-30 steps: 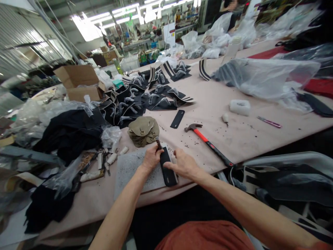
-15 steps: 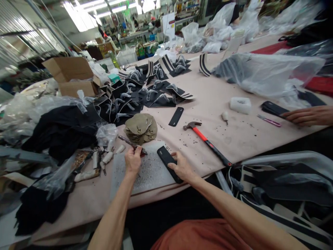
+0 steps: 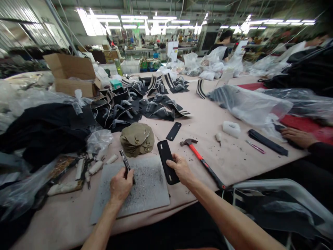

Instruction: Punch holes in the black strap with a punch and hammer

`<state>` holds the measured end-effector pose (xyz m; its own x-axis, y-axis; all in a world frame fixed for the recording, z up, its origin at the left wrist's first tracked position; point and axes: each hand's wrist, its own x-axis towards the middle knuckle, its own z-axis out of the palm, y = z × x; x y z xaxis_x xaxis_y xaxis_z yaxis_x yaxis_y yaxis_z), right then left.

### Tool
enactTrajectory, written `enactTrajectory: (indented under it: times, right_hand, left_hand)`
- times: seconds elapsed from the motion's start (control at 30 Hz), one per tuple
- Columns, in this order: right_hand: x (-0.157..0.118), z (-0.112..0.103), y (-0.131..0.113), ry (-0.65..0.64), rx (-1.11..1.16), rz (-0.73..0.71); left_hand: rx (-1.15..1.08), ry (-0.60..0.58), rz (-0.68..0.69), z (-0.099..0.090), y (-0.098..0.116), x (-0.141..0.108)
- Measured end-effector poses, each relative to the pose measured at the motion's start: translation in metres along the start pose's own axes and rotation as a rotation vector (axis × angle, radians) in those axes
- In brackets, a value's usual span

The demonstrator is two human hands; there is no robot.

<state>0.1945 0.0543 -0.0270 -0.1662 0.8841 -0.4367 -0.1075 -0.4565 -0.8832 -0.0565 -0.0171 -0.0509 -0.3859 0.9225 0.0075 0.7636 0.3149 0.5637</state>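
My left hand (image 3: 121, 185) is closed around a slim dark metal tool (image 3: 125, 159), whose upper end points away from me; its exact kind is unclear. Under that hand lies a grey board (image 3: 153, 194), pitted and strewn with small dark bits. My right hand (image 3: 183, 168) pinches a black strip (image 3: 166, 161) with rounded corners and slots near its ends, over the board's right edge. A similar black strip (image 3: 173, 131) lies flat beyond it. Right of my right hand rests a claw hammer (image 3: 200, 158) with a red and black handle. A stack of olive fabric pieces (image 3: 137, 139) with metal rings sits behind the board.
Black pieces with plastic-wrapped handles (image 3: 145, 104) cover the far left of the table. A cardboard box (image 3: 73, 76) stands behind them. At right are a white block (image 3: 231, 129), a pink-handled tool (image 3: 255, 147), and another person's hand (image 3: 299, 137). A bin (image 3: 281, 184) stands below the edge.
My view has tilted up and levelled. The right hand has lifted the black strip off the board, tipping its face toward me. My left hand has turned the metal tool more upright.
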Motion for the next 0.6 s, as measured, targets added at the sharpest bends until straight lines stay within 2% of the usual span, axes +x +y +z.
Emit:
enactTrajectory:
  times: [0.33,0.6]
  right_hand:
    - [0.031,0.013,-0.023,0.008,-0.018,-0.032]
    - [0.07,0.008,-0.022,0.021,-0.04,-0.06]
  left_hand:
    - [-0.107,0.033,0.056,0.004,-0.021,0.002]
    - [-0.121,0.039,0.098,0.005,-0.025,0.007]
